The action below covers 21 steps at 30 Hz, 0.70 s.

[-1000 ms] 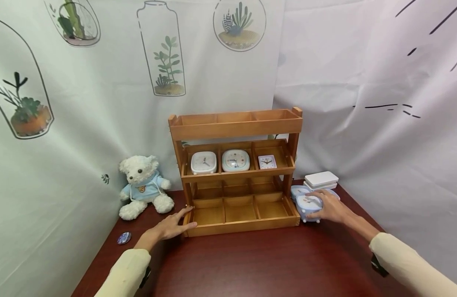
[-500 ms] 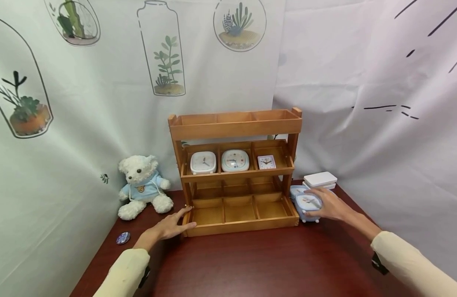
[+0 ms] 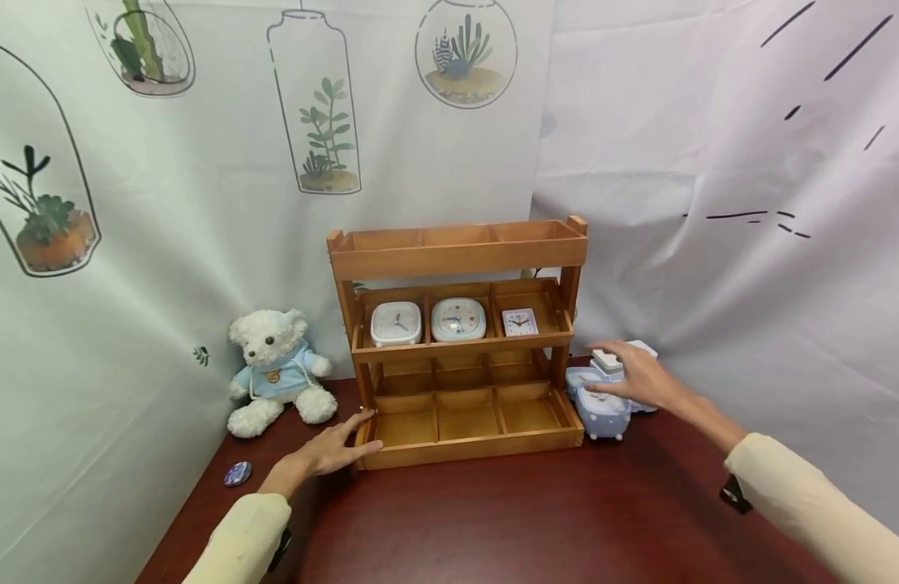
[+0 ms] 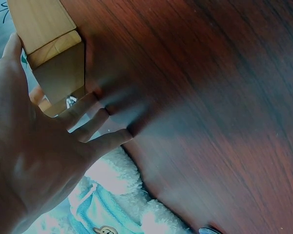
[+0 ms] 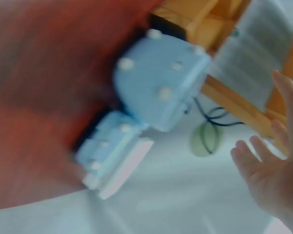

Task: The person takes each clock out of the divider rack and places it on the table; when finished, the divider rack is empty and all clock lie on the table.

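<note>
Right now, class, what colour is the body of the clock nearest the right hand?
Light blue; the clock shows best in the head view.

A brown wooden rack [image 3: 458,261] stands upright near the middle of the head view, open-fronted, with three stepped tiers each split into three compartments by thin dividers. Its lowest tier juts out toward six o'clock, its front corners lying at about five and seven, and its side posts rise toward twelve. At about four o'clock from the rack's centre, just beside its lowest tier, sits a pale blue clock [image 3: 603,420] with rounded corners. Its pale, partly covered dial faces upward; small white round feet show along its six o'clock side.
</note>
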Tool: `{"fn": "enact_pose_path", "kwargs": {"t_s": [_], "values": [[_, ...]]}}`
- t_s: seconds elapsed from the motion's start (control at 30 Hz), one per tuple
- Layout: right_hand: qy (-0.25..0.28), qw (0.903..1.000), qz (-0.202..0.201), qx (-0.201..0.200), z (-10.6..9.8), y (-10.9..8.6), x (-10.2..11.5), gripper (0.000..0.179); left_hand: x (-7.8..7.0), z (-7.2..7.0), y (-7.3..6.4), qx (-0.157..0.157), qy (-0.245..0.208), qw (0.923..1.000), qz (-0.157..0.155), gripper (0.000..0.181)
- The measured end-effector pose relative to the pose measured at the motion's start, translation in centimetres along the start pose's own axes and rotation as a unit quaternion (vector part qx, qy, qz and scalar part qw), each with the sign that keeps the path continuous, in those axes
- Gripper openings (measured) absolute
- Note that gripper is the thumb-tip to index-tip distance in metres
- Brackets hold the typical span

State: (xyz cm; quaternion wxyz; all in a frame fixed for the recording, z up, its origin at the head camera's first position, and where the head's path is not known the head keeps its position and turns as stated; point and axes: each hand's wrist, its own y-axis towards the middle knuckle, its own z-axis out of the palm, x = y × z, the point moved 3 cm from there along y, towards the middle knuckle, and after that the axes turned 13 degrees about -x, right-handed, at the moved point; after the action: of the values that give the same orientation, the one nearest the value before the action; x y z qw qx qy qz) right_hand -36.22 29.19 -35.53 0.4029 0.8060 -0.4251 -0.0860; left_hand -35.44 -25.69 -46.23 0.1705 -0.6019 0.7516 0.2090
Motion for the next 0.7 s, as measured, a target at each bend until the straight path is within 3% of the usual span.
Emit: {"fn": "enact_pose_path", "kwargs": {"t_s": [0.23, 0.47, 0.7], "values": [[0.078, 0.9966, 0.006, -0.025, -1.3, 4.6, 3.4, 0.059, 0.0, -0.1, 0.0, 0.001, -0.002, 1.0000, 0.000, 0.084], [0.064, 0.9978, 0.003, -0.016, -1.3, 8.4, 6.5, 0.056, 0.1, -0.1, 0.1, 0.001, -0.005, 1.0000, -0.002, 0.084], [0.065, 0.9978, 0.008, 0.011, 0.2, 10.7, 6.9, 0.052, 0.3, 0.2, 0.1, 0.002, -0.001, 1.0000, -0.003, 0.087]]}}
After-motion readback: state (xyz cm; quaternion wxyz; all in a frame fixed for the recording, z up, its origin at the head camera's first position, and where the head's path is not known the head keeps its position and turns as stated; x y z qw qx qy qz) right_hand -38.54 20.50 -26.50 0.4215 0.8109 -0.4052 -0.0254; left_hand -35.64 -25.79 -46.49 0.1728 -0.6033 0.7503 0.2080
